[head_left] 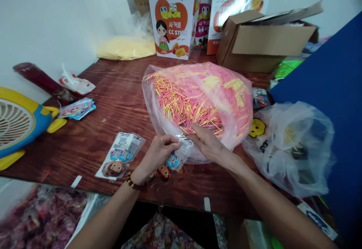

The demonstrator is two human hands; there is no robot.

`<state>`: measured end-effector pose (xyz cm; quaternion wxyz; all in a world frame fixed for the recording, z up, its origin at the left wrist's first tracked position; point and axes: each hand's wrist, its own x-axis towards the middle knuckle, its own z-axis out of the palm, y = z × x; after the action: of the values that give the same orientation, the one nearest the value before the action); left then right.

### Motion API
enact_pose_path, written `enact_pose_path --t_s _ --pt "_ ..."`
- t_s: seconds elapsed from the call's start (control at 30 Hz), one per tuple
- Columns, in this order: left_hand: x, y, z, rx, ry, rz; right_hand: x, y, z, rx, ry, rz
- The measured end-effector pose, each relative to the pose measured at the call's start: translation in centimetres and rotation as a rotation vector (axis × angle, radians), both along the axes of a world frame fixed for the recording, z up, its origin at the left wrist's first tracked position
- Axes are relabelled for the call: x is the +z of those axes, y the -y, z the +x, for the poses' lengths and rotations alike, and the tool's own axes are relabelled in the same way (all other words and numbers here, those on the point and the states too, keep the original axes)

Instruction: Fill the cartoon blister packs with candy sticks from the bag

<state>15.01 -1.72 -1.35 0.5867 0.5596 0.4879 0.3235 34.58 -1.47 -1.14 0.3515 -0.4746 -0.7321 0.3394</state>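
A large clear plastic bag lies open on the table, full of thin pink and yellow sticks. At its near edge my left hand pinches the rim of a clear printed pouch, whose lower part shows a cartoon figure and lies partly behind the hand. My right hand is closed beside the pouch's mouth, with a few sticks showing at its fingertips; the exact grip is partly hidden. To the left, a stack of similar flat pouches rests on the wood.
Behind the bag stand printed cartons and an open brown box. A thin white plastic bag sits at right, by a blue panel. At left are a yellow-blue fan, sachets and a dark red bottle.
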Motion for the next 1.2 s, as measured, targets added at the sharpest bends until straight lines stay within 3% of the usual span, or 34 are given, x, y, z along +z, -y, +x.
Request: enact_pose_path --t_s 0.1,0.2,0.33,0.43,0.53,0.8,1.03,1.2 --pt "0.0 0.1 -0.4 -0.048 -0.044 0.077 0.2 -0.1 -0.2 0.059 0.116 0.072" --pt "0.0 0.2 -0.8 -0.091 -0.061 0.103 0.3 -0.1 0.0 0.039 0.065 0.001" --pt "-0.6 0.4 -1.1 -0.107 -0.049 0.16 1.0 0.1 -0.2 -0.137 -0.401 -0.189" --pt "-0.9 0.6 -1.0 -0.102 -0.026 0.183 2.0 0.4 -1.2 -0.212 -0.796 -0.177" --pt "-1.0 0.8 -0.7 -0.082 -0.021 0.206 2.7 0.7 -2.7 -0.229 -0.956 -0.123" --pt "-0.5 0.8 -0.2 0.01 0.063 0.196 1.5 1.1 -4.3 -0.227 -0.856 -0.132" --pt "-1.4 0.8 -0.1 0.008 0.091 0.191 1.1 1.5 -3.7 -0.209 -0.936 -0.145" --pt "-1.2 0.4 0.4 0.009 0.168 0.177 0.9 1.6 -3.4 -0.177 -0.69 -0.206"
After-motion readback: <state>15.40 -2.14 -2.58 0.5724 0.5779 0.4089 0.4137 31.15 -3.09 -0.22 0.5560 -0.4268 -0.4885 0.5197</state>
